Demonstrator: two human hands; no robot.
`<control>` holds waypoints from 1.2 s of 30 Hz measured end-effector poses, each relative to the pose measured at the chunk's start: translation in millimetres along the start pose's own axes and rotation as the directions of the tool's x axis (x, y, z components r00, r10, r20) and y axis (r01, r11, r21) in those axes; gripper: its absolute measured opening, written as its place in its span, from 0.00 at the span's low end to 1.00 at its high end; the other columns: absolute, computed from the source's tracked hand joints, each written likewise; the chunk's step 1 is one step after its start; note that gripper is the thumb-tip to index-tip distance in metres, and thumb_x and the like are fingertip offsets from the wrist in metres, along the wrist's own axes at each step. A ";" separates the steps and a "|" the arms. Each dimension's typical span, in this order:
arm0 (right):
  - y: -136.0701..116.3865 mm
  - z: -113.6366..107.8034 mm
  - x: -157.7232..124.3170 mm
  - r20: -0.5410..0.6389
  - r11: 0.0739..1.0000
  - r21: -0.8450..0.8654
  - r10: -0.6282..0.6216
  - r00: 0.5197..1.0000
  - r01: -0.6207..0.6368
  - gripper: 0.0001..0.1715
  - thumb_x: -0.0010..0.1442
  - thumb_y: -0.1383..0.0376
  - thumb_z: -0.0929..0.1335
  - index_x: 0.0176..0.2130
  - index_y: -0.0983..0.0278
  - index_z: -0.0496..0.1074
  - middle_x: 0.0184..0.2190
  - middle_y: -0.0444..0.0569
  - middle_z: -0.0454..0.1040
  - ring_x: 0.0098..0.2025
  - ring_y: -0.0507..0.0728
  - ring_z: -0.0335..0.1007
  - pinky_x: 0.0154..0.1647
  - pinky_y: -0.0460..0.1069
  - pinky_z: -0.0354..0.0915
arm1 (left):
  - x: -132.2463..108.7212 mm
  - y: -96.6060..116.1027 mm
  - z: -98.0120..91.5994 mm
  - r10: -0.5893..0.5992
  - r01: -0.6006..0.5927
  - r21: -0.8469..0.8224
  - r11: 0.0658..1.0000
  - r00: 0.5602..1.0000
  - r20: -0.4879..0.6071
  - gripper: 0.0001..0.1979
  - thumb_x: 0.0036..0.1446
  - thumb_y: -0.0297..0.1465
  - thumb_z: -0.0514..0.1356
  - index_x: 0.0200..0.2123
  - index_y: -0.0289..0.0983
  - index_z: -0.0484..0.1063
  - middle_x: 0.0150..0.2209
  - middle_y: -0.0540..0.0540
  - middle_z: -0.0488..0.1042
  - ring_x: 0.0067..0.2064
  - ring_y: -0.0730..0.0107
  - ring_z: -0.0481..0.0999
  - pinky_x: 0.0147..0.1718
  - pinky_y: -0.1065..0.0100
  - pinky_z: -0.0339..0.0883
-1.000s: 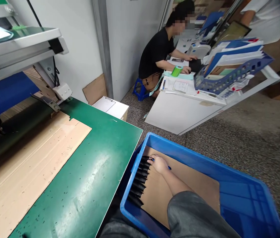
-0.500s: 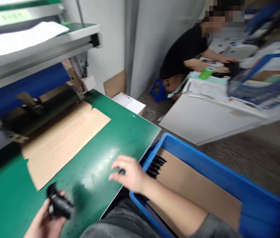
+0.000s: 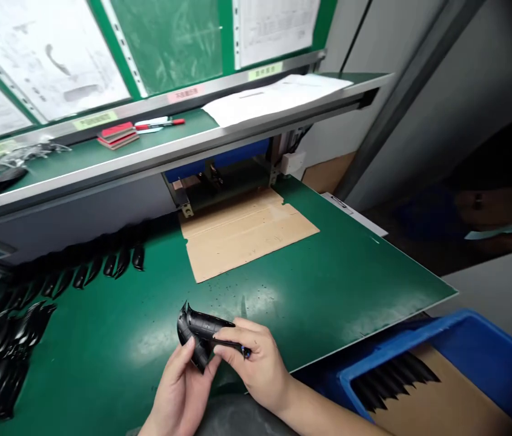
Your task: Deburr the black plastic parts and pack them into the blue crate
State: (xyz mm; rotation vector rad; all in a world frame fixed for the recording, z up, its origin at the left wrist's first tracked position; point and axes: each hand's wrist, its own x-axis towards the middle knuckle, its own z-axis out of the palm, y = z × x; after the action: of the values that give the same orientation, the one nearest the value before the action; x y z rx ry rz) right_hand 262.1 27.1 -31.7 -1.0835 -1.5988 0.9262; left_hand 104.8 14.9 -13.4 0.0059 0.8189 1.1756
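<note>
Near the table's front edge, my left hand (image 3: 183,378) is closed around a curved black plastic part (image 3: 187,333) with a pointed tip. A second black plastic part (image 3: 206,324) lies across it and runs to the fingers of my right hand (image 3: 256,357). Pinched between my right thumb and fingers is a thin black pen-like tool (image 3: 238,346), with a bit of blue at its end. My right fingers partly cover both this tool and the second part. The two hands almost touch.
Rows of similar black parts (image 3: 15,339) lie on the left of the green table (image 3: 319,303). A cardboard sheet (image 3: 247,242) sits under a blue-rollered machine (image 3: 219,166). At right stands a blue bin (image 3: 460,321) holding black parts on cardboard. A shelf (image 3: 169,148) spans the back.
My view has swung left. My right hand has come from beside the bin to the black parts in my left hand, which were held apart from it before.
</note>
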 end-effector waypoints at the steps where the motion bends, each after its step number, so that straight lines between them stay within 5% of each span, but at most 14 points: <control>1: -6.0 11.9 2.6 -0.011 0.999 0.050 0.010 1.000 -0.009 0.10 0.59 0.60 0.69 0.37 0.62 0.78 0.24 0.45 0.69 0.26 0.51 0.62 0.26 0.45 0.59 | -3.4 6.6 -8.2 0.021 -0.021 0.002 1.000 1.000 0.014 0.12 0.59 0.25 0.57 0.42 0.40 0.77 0.48 0.43 0.76 0.51 0.62 0.73 0.51 0.58 0.68; 3: -18.0 34.1 8.7 0.029 0.994 0.105 0.012 1.000 -0.015 0.11 0.59 0.59 0.69 0.38 0.62 0.78 0.27 0.46 0.70 0.28 0.51 0.64 0.29 0.46 0.63 | -9.7 19.3 -22.2 0.056 -0.057 0.019 0.998 0.997 0.061 0.12 0.58 0.26 0.59 0.44 0.41 0.76 0.48 0.44 0.76 0.51 0.63 0.72 0.51 0.61 0.67; 7: -36.4 63.0 20.6 0.298 0.995 0.093 -0.050 0.953 0.023 0.16 0.62 0.54 0.66 0.45 0.58 0.75 0.32 0.46 0.69 0.33 0.52 0.66 0.37 0.48 0.64 | -20.9 46.9 -40.7 0.131 -0.137 0.066 0.988 0.987 0.095 0.16 0.56 0.30 0.62 0.49 0.44 0.72 0.50 0.44 0.74 0.51 0.65 0.72 0.48 0.66 0.68; 12: -53.2 68.9 25.9 0.289 0.992 -0.118 -0.016 0.957 0.052 0.32 0.59 0.42 0.61 0.53 0.60 0.66 0.35 0.47 0.68 0.36 0.54 0.63 0.38 0.50 0.61 | -38.8 77.2 -53.4 0.285 -0.292 0.164 0.942 0.956 0.066 0.22 0.49 0.31 0.68 0.48 0.42 0.69 0.48 0.44 0.75 0.46 0.64 0.75 0.44 0.67 0.70; 16: -66.9 73.3 26.7 0.386 0.860 -0.440 -0.078 0.919 0.258 0.41 0.56 0.35 0.53 0.50 0.60 0.67 0.34 0.48 0.67 0.34 0.56 0.59 0.36 0.51 0.55 | -50.1 90.8 -65.5 0.358 -0.390 0.276 0.878 0.920 0.162 0.26 0.42 0.29 0.72 0.45 0.40 0.68 0.46 0.43 0.76 0.46 0.57 0.77 0.45 0.62 0.71; 21: -67.9 83.4 30.1 0.395 0.692 -0.622 -0.125 0.910 0.365 0.46 0.57 0.36 0.43 0.39 0.63 0.69 0.30 0.48 0.65 0.31 0.56 0.54 0.33 0.51 0.48 | -53.0 101.4 -76.1 0.311 -0.407 0.358 0.840 0.903 0.295 0.25 0.43 0.26 0.71 0.45 0.42 0.67 0.47 0.44 0.76 0.47 0.56 0.77 0.46 0.58 0.71; 25: -60.8 81.8 31.2 0.450 0.605 -0.675 -0.116 0.886 0.422 0.41 0.60 0.39 0.43 0.31 0.63 0.65 0.28 0.47 0.64 0.30 0.55 0.52 0.31 0.51 0.45 | -51.2 104.6 -72.2 0.304 -0.415 0.395 0.819 0.899 0.314 0.24 0.43 0.26 0.70 0.43 0.40 0.67 0.45 0.42 0.77 0.47 0.55 0.76 0.46 0.58 0.72; 31: -50.2 75.2 31.5 0.541 0.579 -0.664 -0.065 0.839 0.473 0.18 0.63 0.51 0.61 0.31 0.61 0.65 0.28 0.44 0.67 0.29 0.54 0.54 0.30 0.51 0.45 | -50.2 103.1 -63.8 0.291 -0.434 0.468 0.770 0.891 0.348 0.20 0.44 0.26 0.70 0.41 0.40 0.67 0.43 0.43 0.77 0.48 0.57 0.76 0.47 0.59 0.71; 36: -38.9 71.7 36.7 0.640 0.740 -0.482 -0.067 0.765 0.468 0.21 0.64 0.49 0.60 0.29 0.62 0.65 0.25 0.42 0.67 0.27 0.52 0.58 0.31 0.50 0.50 | -49.0 98.1 -65.1 0.319 -0.440 0.469 0.766 0.893 0.316 0.19 0.43 0.26 0.70 0.38 0.39 0.69 0.41 0.42 0.77 0.46 0.56 0.76 0.45 0.59 0.72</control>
State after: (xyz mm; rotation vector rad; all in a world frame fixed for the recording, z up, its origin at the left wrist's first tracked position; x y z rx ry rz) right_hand 179.1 44.4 -3.3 -0.9614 -2.6549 0.5327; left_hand -18.5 -9.9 7.5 0.7892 0.9493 1.2633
